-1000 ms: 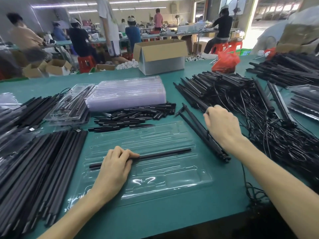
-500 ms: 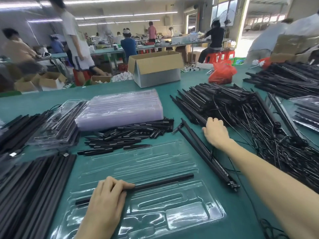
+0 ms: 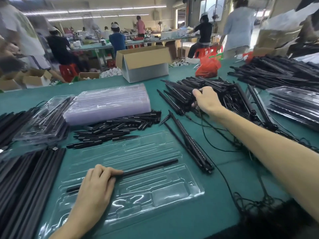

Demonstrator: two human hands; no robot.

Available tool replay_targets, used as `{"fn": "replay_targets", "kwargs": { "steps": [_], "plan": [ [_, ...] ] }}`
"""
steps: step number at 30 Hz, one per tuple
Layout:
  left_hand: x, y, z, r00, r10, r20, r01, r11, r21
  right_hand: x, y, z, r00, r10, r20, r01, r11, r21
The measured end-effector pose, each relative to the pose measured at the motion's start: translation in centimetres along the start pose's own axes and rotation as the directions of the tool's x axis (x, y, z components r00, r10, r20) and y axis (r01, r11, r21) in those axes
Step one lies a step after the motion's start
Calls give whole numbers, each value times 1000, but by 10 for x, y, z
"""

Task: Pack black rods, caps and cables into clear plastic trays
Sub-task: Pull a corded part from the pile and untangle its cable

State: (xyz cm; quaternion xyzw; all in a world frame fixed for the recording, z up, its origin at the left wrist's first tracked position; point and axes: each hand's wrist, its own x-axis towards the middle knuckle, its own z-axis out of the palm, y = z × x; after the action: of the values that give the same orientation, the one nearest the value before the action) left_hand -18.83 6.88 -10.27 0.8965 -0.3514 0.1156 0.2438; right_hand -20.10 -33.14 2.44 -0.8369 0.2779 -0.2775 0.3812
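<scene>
Pinning a stiff, light-looking black rod (image 3: 150, 168) in the clear tray (image 3: 172, 195), the left hand (image 3: 95, 188) curled over its near end while the right hand (image 3: 206, 100) clutched a cable-tangled bundle (image 3: 224, 90), probably best lifted by its rigid shafts.

One head-worn wide-angle view; faces forward and down; close over the green table (image 3: 181, 223).

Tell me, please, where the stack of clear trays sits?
Head view: the stack sits left of centre on the green table, just behind the pile of black caps.
</scene>
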Motion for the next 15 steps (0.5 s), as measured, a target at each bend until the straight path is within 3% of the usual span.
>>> {"fn": "replay_targets", "kwargs": {
  "steps": [5, 9, 12, 15],
  "plan": [
    [0, 4, -2, 1000, 0, -4, 0, 1000, -10, -16, -33, -26, 998, 60, 6, -58, 925, 376],
    [-1, 9, -6, 1000, 5, -9, -6, 1000, -29, -42, -70, -43, 998, 27, 62, -57, 819, 571],
    [1, 13, -12, 998, 60, 27, -59, 998, -19, -69, -95, -47, 990, -85, 111, 1, 799, 601],
    [10, 20, -17, 991, 105, 84, -107, 994, 10, -100, -101, -27, 978, -168, 123, 94, 885, 456]
  ]
}}
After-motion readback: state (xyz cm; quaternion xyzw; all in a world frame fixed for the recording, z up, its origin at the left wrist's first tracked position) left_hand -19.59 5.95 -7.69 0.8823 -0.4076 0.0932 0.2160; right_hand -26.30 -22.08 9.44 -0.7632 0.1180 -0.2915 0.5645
